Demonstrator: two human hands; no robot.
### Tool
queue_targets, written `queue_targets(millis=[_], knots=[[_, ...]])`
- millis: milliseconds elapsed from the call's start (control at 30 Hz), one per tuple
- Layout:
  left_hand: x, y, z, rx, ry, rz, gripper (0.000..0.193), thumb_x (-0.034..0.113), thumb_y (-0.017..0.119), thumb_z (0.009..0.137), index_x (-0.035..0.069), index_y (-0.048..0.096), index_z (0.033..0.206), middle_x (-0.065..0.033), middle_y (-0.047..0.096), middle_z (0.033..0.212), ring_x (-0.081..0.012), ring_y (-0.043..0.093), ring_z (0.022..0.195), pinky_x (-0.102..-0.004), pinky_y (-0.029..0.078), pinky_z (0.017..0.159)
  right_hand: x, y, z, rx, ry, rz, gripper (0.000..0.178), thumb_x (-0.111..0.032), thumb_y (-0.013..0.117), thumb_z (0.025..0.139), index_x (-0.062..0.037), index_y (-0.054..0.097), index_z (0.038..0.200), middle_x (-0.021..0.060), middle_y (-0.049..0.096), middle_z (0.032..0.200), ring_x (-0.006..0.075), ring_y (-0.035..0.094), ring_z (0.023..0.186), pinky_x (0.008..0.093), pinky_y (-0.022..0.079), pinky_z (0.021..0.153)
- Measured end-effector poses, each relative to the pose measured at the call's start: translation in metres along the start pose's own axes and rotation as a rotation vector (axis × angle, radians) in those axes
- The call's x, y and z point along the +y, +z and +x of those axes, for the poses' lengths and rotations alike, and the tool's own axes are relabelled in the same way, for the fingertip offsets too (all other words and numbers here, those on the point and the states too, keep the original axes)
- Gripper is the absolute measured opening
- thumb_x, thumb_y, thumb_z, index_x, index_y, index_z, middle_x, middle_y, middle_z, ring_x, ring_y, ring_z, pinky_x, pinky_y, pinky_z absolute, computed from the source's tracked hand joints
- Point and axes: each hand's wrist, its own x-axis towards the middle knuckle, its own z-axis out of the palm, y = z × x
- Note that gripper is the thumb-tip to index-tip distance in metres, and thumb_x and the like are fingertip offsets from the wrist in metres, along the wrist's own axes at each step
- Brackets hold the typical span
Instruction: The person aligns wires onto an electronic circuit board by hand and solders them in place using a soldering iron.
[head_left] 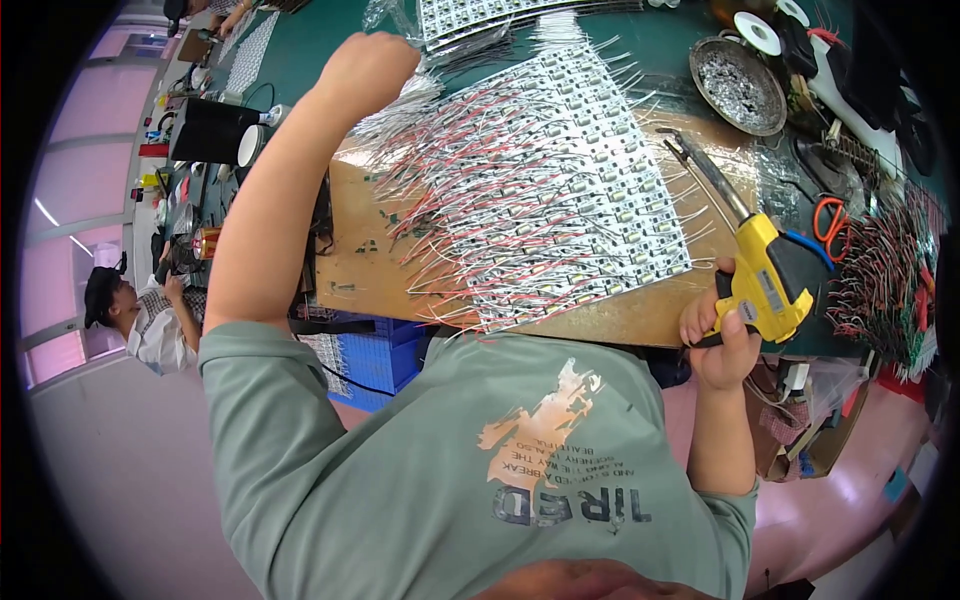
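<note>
In my right hand point(728, 345) is a yellow and black soldering gun point(768, 275), gripped by its handle, its metal tip pointing up and away over the board's right side. A panel of small white circuit boards point(600, 170) lies slanted on a brown work board point(355, 250). Many red and white wires point(430, 195) stick out from its left side, with shorter ones along the right edge. My left hand point(375, 70) is stretched to the far left, closed above bunched white wires. Its fingertips are hidden, so what they hold cannot be made out.
More circuit panels point(480, 18) are stacked at the back. A metal bowl of silvery scraps point(740, 88) stands far right, above orange-handled scissors point(830, 228) and a heap of coloured wires point(885, 285). Blue crates point(390, 360) sit below the table; a co-worker point(150, 315) is at left.
</note>
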Motion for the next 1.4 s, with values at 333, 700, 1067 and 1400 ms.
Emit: queue_targets(millis=[333,700,1067,1400], knots=[[0.042,-0.023,0.046,-0.146,0.073,0.166,0.008,0.005,0.065,0.075,0.011,0.070,0.078,-0.0062,0.070,0.085,-0.0239,0.067,0.087,-0.0368,0.048,0.078,0.000,-0.003,0.001,-0.009,0.000,-0.022,0.067,-0.035,0.066,0.086,0.0057,0.037,0.132,0.0020,0.043,0.067,0.0112,0.043,0.051,0.0259,0.038,0.047],[0.045,-0.012,0.054,-0.072,0.141,0.183,0.008,0.006,0.066,0.075,0.009,0.071,0.080,-0.0065,0.067,0.088,-0.0225,0.066,0.089,-0.0374,0.048,0.080,-0.003,0.000,0.002,0.004,0.023,-0.032,0.067,-0.035,0.066,0.086,0.0042,0.038,0.132,0.0017,0.043,0.064,0.0114,0.042,0.050,0.0259,0.037,0.046],[0.089,-0.009,0.068,0.413,0.008,-0.533,0.014,0.015,0.063,0.086,0.010,0.072,0.095,-0.0080,0.067,0.090,-0.0292,0.063,0.090,-0.0399,0.051,0.081,-0.022,0.016,0.025,0.033,0.049,-0.177,0.066,-0.030,0.068,0.084,0.0062,0.040,0.132,0.0037,0.047,0.066,0.0118,0.045,0.050,0.0264,0.038,0.045],[0.107,0.009,0.071,0.605,-0.104,-0.717,0.012,0.015,0.065,0.083,0.010,0.072,0.091,-0.0081,0.067,0.089,-0.0294,0.063,0.086,-0.0389,0.050,0.077,-0.051,0.051,0.108,-0.166,0.092,-0.307,0.028,-0.016,0.064,0.088,0.0004,0.055,0.109,0.0040,0.057,0.078,0.0116,0.056,0.067,0.0267,0.045,0.063]])
